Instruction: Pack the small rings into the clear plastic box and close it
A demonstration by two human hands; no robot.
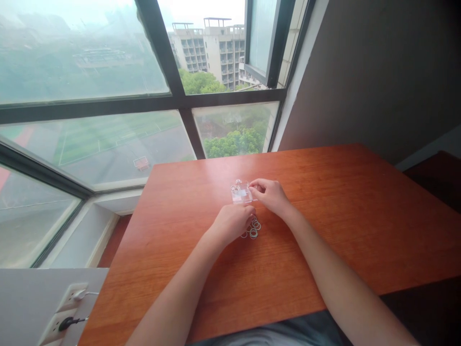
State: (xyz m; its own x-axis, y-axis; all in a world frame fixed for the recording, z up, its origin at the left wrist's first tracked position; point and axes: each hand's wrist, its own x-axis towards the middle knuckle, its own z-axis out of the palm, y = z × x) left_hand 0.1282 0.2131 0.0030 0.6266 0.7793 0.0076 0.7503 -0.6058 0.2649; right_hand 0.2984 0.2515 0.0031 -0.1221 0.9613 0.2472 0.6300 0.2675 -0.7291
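A small clear plastic box [241, 193] lies on the wooden table, with a few shiny rings [236, 186] at its far left part. At the box's right edge, my right hand [271, 194] is closed, thumb and fingers pinched on the clear plastic. Just in front of the box, my left hand [232, 223] is closed with its fingers curled down over a loose pile of metal rings [254, 232]. Its fingertips are mostly hidden, so what they pinch cannot be made out. Part of the pile is covered by that hand.
The reddish-brown table [173, 216] reaches to large windows [223, 125] at the back and left, with one pane swung out. A grey wall [360, 77] rises at the right. Sockets with plugs [68, 312] sit low at the left.
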